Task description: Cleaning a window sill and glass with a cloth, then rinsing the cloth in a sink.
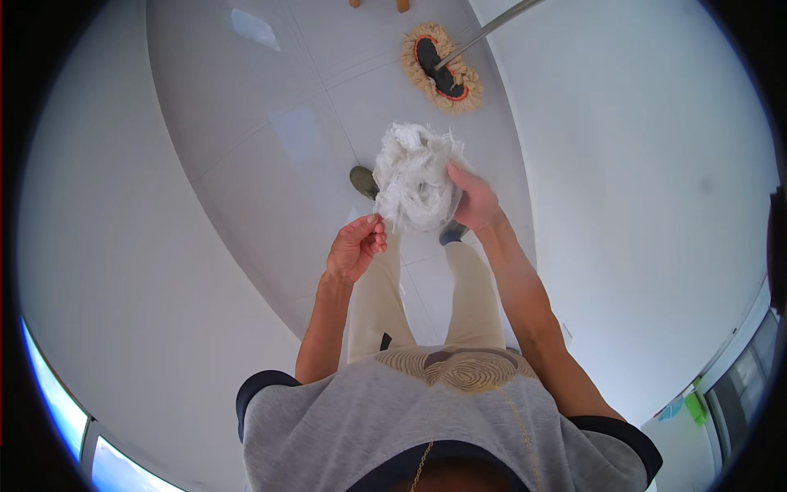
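Note:
A loose, tangled bundle of white stringy fibres (418, 178), frayed along its edges, is held up in front of me above the floor. My right hand (476, 200) grips it from the right side, the thumb lying over the front and the other fingers hidden behind. At the bundle's lower left edge, my left hand (359, 245) has its thumb and forefinger pinched together on the fibre ends. Its remaining fingers are curled in.
A dust mop (439, 71) with a beige fringe rests on the tiled floor (246, 135), its metal handle (489, 29) slanting up to the right. White walls (627, 154) rise on both sides. My shoes (363, 181) stand below the bundle. Wooden legs (403, 5) show at the top.

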`<state>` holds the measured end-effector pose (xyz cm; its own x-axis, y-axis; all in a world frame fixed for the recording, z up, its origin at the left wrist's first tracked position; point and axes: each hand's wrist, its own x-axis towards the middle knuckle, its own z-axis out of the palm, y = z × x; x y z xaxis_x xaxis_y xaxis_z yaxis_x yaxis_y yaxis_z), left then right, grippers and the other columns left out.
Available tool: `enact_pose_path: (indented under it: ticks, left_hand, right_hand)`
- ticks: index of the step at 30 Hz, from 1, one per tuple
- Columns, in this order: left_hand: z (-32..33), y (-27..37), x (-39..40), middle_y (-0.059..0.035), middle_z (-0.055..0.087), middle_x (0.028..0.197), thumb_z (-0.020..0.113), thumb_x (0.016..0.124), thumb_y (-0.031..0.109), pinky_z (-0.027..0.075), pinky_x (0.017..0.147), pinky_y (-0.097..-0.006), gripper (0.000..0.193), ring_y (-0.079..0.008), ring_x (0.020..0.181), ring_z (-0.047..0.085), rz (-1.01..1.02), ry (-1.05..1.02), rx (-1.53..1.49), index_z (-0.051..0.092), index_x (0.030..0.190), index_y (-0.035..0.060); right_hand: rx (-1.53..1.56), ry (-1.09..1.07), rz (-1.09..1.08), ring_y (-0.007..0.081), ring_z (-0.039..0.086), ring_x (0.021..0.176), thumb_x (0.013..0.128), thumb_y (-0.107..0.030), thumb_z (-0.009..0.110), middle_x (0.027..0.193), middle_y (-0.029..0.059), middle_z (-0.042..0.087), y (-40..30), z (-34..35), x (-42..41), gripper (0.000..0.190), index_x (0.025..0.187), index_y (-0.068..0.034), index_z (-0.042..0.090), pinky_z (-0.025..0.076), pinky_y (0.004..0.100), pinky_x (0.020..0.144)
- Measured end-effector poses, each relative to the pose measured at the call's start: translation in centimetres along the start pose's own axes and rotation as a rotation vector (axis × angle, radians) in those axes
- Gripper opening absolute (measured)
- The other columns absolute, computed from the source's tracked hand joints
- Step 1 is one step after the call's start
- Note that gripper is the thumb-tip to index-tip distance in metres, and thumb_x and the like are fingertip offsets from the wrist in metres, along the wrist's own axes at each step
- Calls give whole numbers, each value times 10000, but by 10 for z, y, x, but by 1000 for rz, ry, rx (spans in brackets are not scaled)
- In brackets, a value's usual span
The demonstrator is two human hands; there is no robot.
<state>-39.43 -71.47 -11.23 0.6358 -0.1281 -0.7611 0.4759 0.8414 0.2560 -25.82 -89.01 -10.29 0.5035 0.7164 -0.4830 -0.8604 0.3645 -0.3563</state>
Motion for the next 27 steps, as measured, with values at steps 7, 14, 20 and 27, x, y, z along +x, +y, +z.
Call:
enact_pose_path:
  ticks: [7,14,20,27]
  left_hand:
    - [95,37,-102,-13,541,678,484,860,178,451,532,-237,168,-104,576,510,341,34,-16,537,816,25]
    - [83,-18,-134,-24,542,643,486,857,170,467,521,-250,200,-125,553,524,669,182,-9,542,882,-20]
    - [24,-2,-133,-9,521,627,488,854,151,447,531,-243,184,-108,546,493,833,241,-211,520,908,-21]
    - [-64,114,-180,-20,531,653,472,855,122,457,542,-242,205,-116,565,511,860,209,-238,493,973,-44]
  right_hand:
    - [-48,-153,51,197,402,1127,865,-277,446,1220,65,417,-70,92,-17,458,1242,-44,328,328,358,946]
    - [-1006,-292,-600,138,495,991,821,-83,463,999,75,574,-118,80,3,257,1069,-31,505,357,270,875]
    - [-1599,-555,-910,255,482,1029,825,-86,455,1092,110,501,-132,170,72,267,1090,-70,485,377,307,850]
    - [-1943,-390,-945,308,510,950,847,-323,433,1040,129,513,-89,321,160,302,1081,-144,501,419,360,800]
